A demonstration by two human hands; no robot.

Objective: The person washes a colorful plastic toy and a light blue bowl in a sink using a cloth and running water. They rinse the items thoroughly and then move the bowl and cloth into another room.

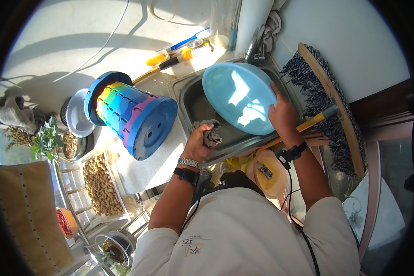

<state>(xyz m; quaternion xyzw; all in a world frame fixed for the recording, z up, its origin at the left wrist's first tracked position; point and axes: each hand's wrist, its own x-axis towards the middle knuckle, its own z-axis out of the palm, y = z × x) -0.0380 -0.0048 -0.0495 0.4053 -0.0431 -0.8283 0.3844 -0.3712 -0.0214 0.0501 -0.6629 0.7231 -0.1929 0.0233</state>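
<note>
My right hand [283, 115] grips the rim of a light blue plastic basin [234, 93], which is tilted over a stainless steel sink [196, 103]. Sunlight falls in patches on the basin's inside. In my left hand [197, 145] is a crumpled grey cloth [211, 132], held over the sink's near left edge, apart from the basin. The chrome faucet [255, 48] stands behind the basin. On the counter left of the sink, a blue collapsible stool [153, 127] with rainbow-coloured sides lies on its side.
A mop head [310, 76] with a wooden bar leans at the right. Brushes [196, 51] lie along the back ledge. At the left are a white bowl [79, 114], a green plant [46, 138] and a clear tray [114, 179] of peanuts in shells. An orange-toned tub [281, 169] sits below the sink.
</note>
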